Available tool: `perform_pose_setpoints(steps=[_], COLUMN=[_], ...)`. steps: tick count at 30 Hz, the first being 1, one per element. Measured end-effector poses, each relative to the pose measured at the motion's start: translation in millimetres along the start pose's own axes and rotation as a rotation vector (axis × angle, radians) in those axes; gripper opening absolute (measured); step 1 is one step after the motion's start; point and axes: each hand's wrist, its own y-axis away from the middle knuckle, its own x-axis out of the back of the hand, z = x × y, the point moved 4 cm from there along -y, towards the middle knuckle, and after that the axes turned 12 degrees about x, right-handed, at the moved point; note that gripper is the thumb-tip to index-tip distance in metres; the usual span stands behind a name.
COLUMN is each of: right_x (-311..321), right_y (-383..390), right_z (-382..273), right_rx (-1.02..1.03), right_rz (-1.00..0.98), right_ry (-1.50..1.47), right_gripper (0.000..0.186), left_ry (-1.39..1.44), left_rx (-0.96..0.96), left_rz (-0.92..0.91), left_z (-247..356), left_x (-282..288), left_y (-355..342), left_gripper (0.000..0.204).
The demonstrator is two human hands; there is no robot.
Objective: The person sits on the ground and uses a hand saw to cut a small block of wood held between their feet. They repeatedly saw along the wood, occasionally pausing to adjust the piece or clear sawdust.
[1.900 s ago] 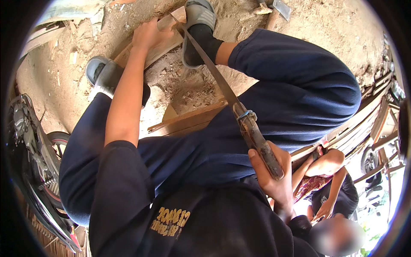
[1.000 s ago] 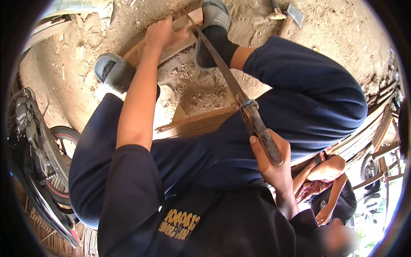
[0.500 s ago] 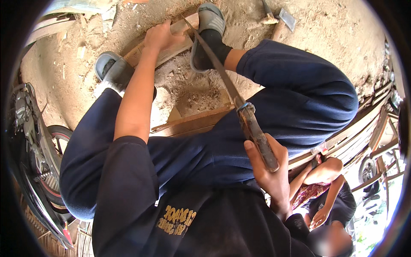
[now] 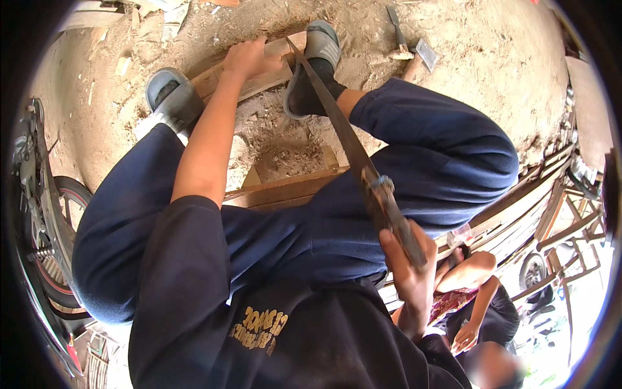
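My right hand is wrapped round the dark, worn handle of a long handsaw. Its brown blade narrows away from me and slants up to the left, with light blue binding where it meets the handle. The tip lies at the right part of a wooden board on the ground, just left of my right foot. My left hand grips that board from above, its fingers closed over the far edge. Grey sandals on my feet stand at both ends of the board.
A wooden plank runs beneath my legs. On the dirt at the far right lie a dark-bladed tool and a broad metal-headed tool. A motorbike stands left. Behind at right sits another person, by stacked timber.
My right hand and the saw have drawn back slightly toward me. My left hand keeps its hold on the board. The whole view has shifted a little.
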Motion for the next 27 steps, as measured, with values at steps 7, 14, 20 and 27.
perform_pose_setpoints(steps=[7, 14, 20, 27], right_x=[38, 25, 4, -7], right_y=[46, -16, -63, -89], right_z=[17, 23, 12, 16], right_rx=[0.109, 0.105, 0.166, 0.275], right_rz=[0.159, 0.135, -0.02, 0.016], right_ry=[0.005, -0.299, -0.457, -0.324], right_gripper=[0.025, 0.022, 0.02, 0.021], left_ry=[0.122, 0.157, 0.143, 0.092], left_rx=[-0.127, -0.032, -0.127, -0.11], left_rz=[0.207, 0.197, 0.113, -0.144], left_z=[-6, -17, -34, -12], left_x=[-6, 1, 19, 41], left_y=[-4, 28, 29, 29], left_gripper=[0.085, 0.074, 0.074, 0.077])
